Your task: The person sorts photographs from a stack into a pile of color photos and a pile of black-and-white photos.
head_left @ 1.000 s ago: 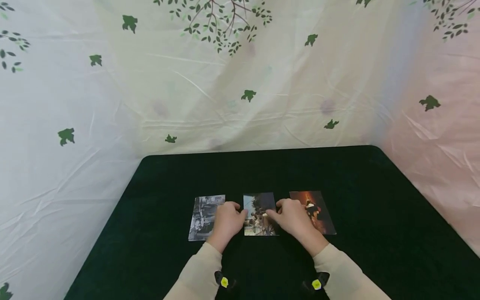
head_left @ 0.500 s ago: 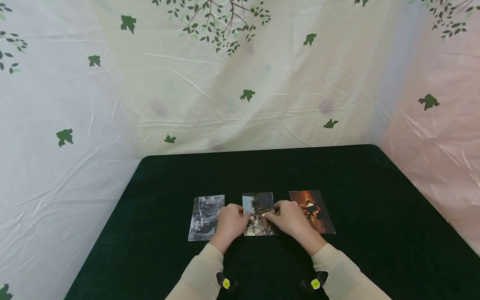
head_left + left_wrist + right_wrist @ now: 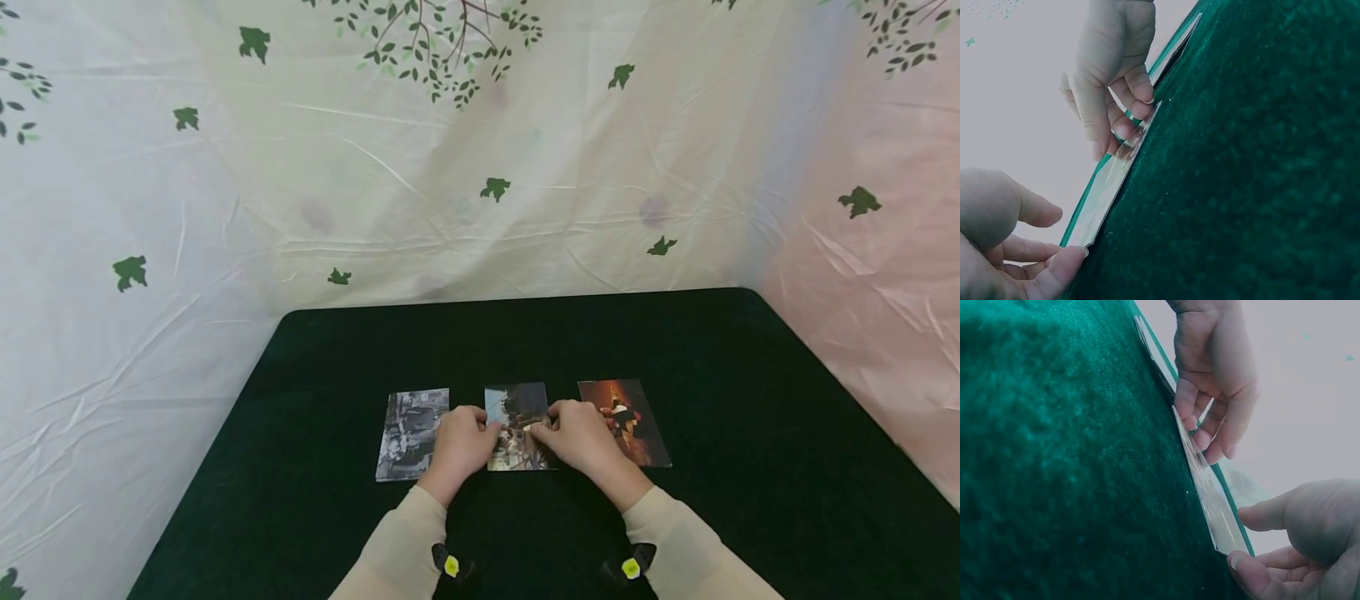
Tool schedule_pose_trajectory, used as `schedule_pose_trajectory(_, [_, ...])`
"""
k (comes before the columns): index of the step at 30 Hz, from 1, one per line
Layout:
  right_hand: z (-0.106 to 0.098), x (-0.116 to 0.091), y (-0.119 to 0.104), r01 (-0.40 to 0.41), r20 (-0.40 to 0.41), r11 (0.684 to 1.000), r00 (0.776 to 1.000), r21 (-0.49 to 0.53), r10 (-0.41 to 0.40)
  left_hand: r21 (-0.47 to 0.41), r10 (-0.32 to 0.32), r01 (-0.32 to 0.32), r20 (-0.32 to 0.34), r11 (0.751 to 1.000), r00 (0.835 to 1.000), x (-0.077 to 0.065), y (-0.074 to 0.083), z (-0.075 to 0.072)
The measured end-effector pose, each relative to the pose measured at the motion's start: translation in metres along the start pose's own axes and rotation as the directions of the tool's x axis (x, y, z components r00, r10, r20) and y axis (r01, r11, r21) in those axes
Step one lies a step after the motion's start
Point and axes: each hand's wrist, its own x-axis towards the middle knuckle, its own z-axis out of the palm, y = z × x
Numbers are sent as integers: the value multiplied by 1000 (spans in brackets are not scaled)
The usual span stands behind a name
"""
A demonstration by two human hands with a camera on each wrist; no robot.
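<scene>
Three picture cards lie in a row on a dark green cloth. The middle card (image 3: 517, 407), a colourful scene with some sky, lies flat between the two hands. My left hand (image 3: 462, 446) is at its left edge and partly over the black-and-white card (image 3: 407, 433). From the other side my right hand (image 3: 588, 437) reaches its right edge, overlapping the orange and dark card (image 3: 639, 425). In the left wrist view, fingertips of the left hand (image 3: 1004, 240) touch a corner of the middle card, thumb raised. The right hand (image 3: 1316, 537) does likewise in the right wrist view.
The green-covered table (image 3: 517, 342) has rounded far corners. Behind and beside it hangs a pale curtain (image 3: 405, 192) with printed leaves and branches. Each wrist wears a dark band, such as the left band (image 3: 442, 557), with a yellow marker.
The left hand has moved slightly right, in to the middle card's left edge, and the right hand slightly left. Over the last half second the hands and cards look nearly still.
</scene>
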Motion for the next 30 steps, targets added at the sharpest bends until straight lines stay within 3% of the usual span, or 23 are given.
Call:
schedule_pose_trajectory(18, [0,1,1,-11,-13,1000,1000,22,11,-25,-25,25,-4,999,1000,1,0,1])
schedule_pose_trajectory(30, [-2,1,2,4,-50,999,999,32,-2,-46,-2,0,-38,999,999,0,2,1])
